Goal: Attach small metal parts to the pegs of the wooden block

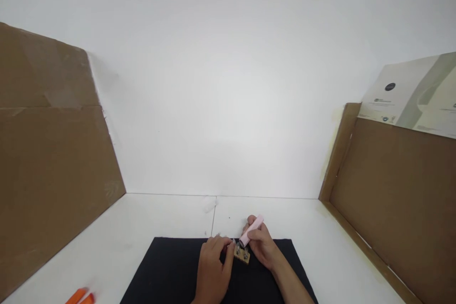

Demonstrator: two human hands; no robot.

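Fingers (pixel 254 234) of the right hand (pixel 262 246) pinch a pink tube (pixel 252 229), best kept steady; left hand (pixel 213 268) curls by the block (pixel 242 256), grip unclear.

We see a smooth plastic-looking tube (pixel 254 227), wood-like block (pixel 241 258), shiny metal-looking fittings (pixel 245 256), matt mat (pixel 167 270), smooth worktop (pixel 107 256), matt left cardboard (pixel 53 166)

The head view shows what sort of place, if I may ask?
Probably a makeshift workstation: brown cardboard panels flank a white tabletop, with a black mat on it.
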